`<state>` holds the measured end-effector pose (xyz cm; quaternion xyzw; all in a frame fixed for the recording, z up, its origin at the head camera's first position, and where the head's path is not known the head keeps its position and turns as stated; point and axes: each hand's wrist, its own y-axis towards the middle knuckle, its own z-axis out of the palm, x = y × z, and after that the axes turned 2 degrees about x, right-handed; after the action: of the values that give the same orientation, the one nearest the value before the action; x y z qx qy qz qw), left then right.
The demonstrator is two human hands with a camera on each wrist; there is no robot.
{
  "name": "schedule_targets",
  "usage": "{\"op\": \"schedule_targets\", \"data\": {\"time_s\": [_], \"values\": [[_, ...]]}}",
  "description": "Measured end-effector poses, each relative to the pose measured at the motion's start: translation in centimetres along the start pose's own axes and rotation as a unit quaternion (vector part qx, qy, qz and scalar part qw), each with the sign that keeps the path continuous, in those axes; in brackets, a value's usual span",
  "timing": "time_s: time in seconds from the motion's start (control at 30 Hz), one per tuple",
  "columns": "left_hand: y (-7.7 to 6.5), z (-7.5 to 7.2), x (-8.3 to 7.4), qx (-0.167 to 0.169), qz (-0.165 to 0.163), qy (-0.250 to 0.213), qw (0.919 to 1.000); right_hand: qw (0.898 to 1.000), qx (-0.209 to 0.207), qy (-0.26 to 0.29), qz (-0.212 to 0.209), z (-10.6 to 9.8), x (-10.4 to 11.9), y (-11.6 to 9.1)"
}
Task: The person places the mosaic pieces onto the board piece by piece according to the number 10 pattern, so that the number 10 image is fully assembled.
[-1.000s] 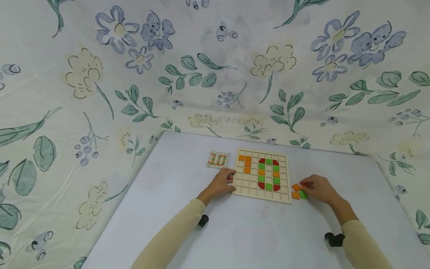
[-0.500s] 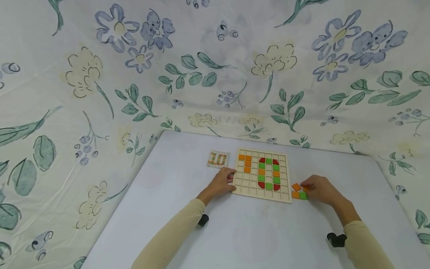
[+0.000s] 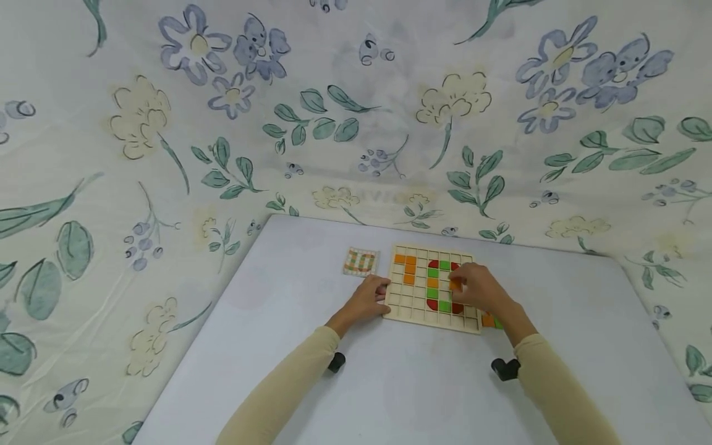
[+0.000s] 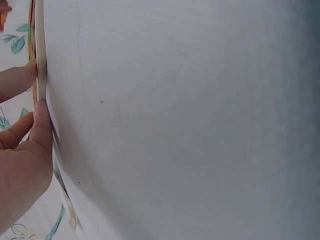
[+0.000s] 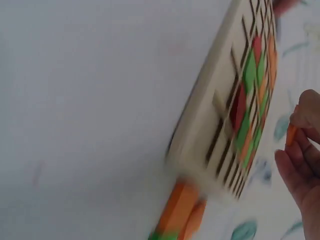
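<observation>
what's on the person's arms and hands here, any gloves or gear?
No gloves: both the left hand and right hand are bare. Each arm wears a long, plain cream-beige sleeve, the left sleeve and right sleeve both reaching the wrist. A small black device sits under each wrist: left wrist device, right wrist device. No cables, rings or markings visible.

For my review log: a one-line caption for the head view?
Right hand holds an orange tile over the grid board; left hand steadies it.
</observation>
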<state>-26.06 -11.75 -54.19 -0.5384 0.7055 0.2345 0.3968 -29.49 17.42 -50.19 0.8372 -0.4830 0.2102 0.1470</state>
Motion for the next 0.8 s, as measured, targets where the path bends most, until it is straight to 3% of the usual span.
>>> {"op": "schedule_targets", "data": {"time_s": [0.13,0.33,0.53,0.8], "values": [[0.0,0.2,-0.2,0.004,0.0,-0.004,1.0,0.998,0.003,0.012,-0.055,2.7,2.3,2.2],[0.0,0.5,-0.1,0.006,-0.002,-0.011,0.9999,0.999,0.031,0.011,-0.038,5.6,4.2,4.5],[0.2,0.5,0.1,0.007,0.008,-0.004,0.9999,0.999,0.026,0.024,-0.024,6.4,4.8,4.9],[-0.1,-0.1,0.1,0.0,0.003,0.008,1.0,0.997,0.031,-0.008,-0.063,6.9,4.8,5.1]]}}
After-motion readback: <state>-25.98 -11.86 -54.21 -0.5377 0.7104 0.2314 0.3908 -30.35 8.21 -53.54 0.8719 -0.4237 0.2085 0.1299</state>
